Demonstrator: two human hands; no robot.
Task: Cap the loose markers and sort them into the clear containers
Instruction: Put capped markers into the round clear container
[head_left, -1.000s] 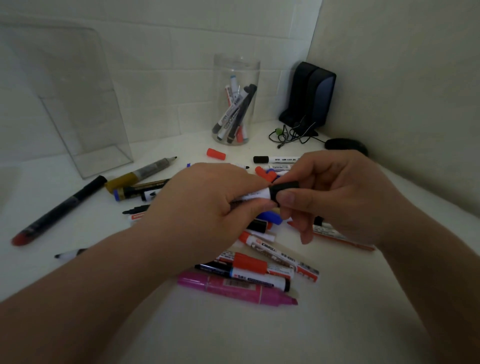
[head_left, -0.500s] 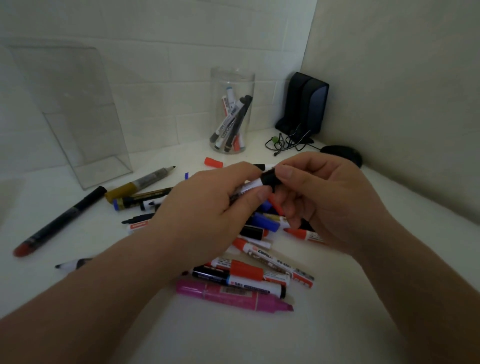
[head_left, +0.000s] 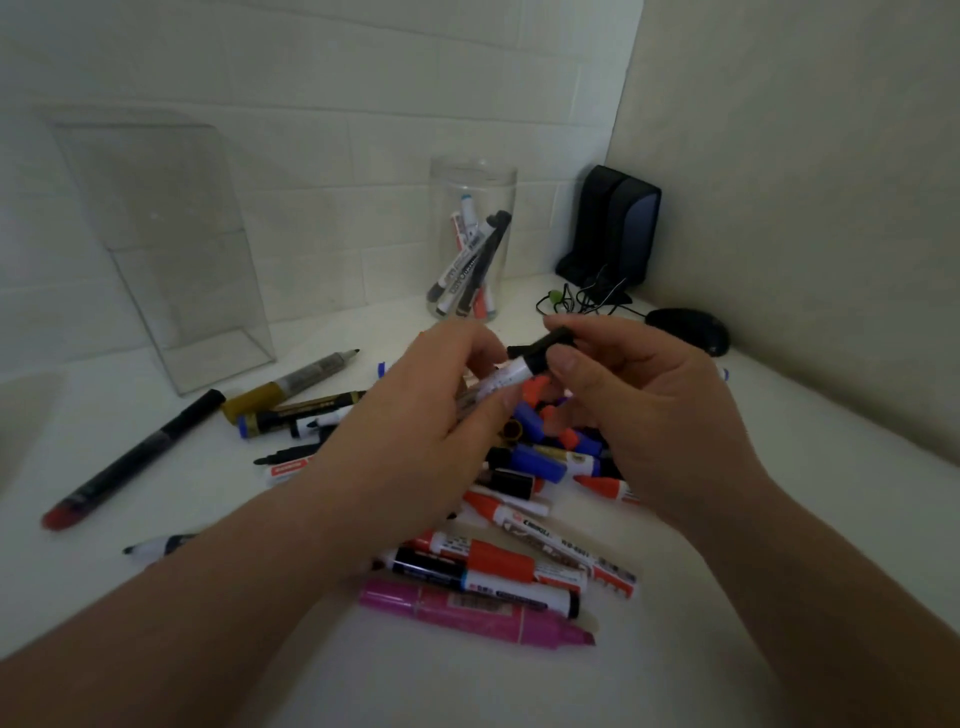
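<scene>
Fingers of left hand (head_left: 415, 441) curl round smooth white marker (head_left: 506, 378); right hand (head_left: 639, 415) pinches cylindrical black cap (head_left: 550, 345), seemingly on tip

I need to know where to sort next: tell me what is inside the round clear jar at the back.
The round jar holds a few markers leaning together: white barrels, black caps, one blue-topped, something red low down. They overlap, so the count is unclear.

One head-worn wide-angle view, tilted forward and down.
It looks from the person's head onto a white tabletop (head_left: 779, 519) toward the wall corner (head_left: 626, 130), close above the left hand (head_left: 415, 436) and right hand (head_left: 639, 415), with both forearms entering from the bottom edge.
</scene>
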